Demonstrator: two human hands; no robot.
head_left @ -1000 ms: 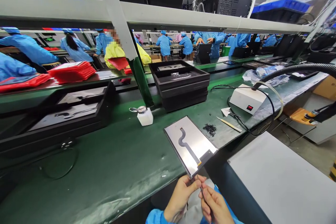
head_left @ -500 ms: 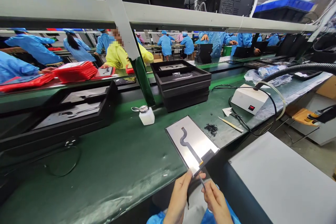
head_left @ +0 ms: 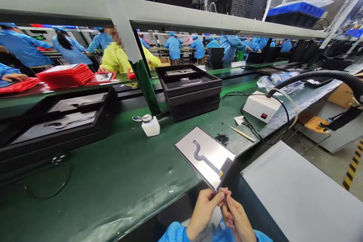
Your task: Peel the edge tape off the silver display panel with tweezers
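Note:
An LCD screen panel [head_left: 204, 145] lies back side up, partly over the front edge of the green bench, with a dark wavy flex cable [head_left: 206, 160] across its silvery back. My left hand [head_left: 204, 210] is closed on the panel's near corner, thumb on top. Close against it, my right hand [head_left: 236, 213] pinches slim tweezers [head_left: 227, 204], mostly hidden by the fingers, at the same corner. Their tips are too hidden to make out. Beside the panel's right edge is a small heap of black scraps [head_left: 222, 138].
A white dispenser bottle [head_left: 151, 126] with its lid up stands behind the panel. Black trays [head_left: 193, 98] are stacked behind it; more trays [head_left: 104, 117] holding panels stand left. On the right are a pale-handled tool [head_left: 242, 134] and a white box [head_left: 262, 106] with a hose. Co-workers sit beyond.
My hands have come together at the panel's near corner, the right one moving up against the left. The panel has turned slightly, and the view has shifted a little to the right.

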